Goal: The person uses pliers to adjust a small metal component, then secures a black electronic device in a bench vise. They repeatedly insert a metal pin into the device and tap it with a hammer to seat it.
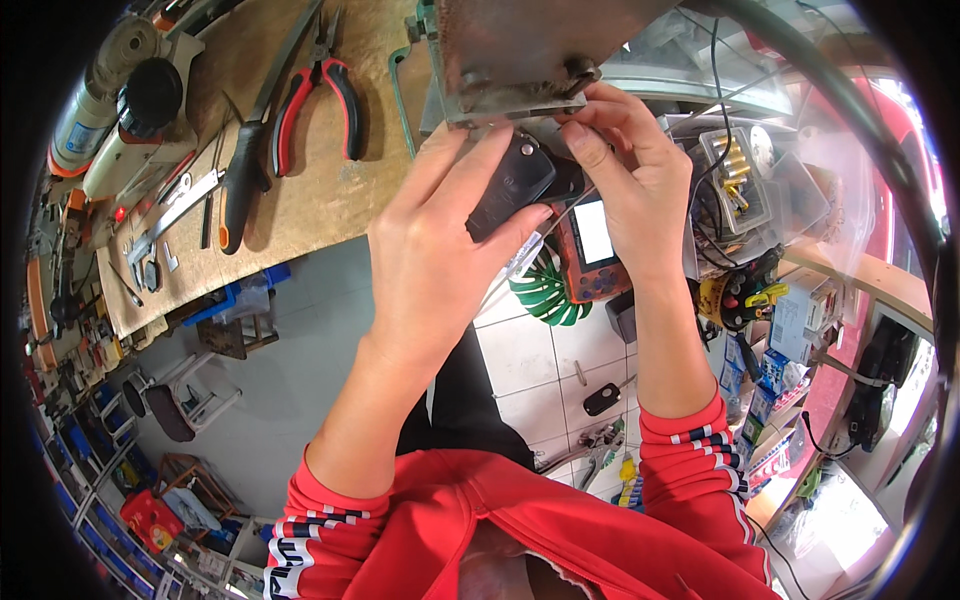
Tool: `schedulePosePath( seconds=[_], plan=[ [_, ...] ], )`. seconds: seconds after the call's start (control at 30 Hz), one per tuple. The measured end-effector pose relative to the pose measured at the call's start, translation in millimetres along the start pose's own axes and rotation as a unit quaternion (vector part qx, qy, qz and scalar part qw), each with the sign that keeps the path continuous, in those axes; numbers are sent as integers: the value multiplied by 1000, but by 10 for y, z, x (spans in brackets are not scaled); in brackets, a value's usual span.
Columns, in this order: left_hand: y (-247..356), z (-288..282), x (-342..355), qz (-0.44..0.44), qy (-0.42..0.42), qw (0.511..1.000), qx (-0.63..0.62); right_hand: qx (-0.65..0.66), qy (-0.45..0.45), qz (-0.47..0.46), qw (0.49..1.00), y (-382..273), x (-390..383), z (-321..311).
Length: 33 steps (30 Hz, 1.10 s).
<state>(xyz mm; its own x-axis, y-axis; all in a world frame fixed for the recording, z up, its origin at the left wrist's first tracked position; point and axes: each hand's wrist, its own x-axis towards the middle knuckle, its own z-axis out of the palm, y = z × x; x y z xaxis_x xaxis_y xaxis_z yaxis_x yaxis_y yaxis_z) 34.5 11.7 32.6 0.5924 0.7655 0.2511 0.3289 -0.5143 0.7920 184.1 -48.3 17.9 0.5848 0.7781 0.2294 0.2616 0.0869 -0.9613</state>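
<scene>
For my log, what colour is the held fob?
Black; the fob shows best in the head view.

Black fob (527,166) part-hidden, metal block (535,42) cropped

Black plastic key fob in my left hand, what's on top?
Your left hand overlaps the key fob, fingers on its left and thumb at its lower right. The surface beneath them and its underside are hidden.

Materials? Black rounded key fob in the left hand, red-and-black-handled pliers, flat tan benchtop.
Black rounded key fob: likely plastic, satin; soft highlights on smooth faces.
Red-and-black-handled pliers: grips seem rubber or soft plastic, by their coloured moulded look; head probably steel, dark grey.
Flat tan benchtop: probably wood or plywood, matte; mottled and stained.
</scene>
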Motion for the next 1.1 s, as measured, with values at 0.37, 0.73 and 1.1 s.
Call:
schedulePosePath(
  seconds=[0.37, 0.73, 1.1],
  plan=[
    [-88, 38, -104, 57, 48, 997, 21, -61, 37, -34, 997, 187, -30, 56],
    [-203, -54, -49, 109, 64, 990, 55, -79, 57, -32, 995, 240, -42, 34],
    [-301, -303, -47, 75, 28, 994, 75, -102, 70, -7, 992, 225, -65, 39]
  ],
)
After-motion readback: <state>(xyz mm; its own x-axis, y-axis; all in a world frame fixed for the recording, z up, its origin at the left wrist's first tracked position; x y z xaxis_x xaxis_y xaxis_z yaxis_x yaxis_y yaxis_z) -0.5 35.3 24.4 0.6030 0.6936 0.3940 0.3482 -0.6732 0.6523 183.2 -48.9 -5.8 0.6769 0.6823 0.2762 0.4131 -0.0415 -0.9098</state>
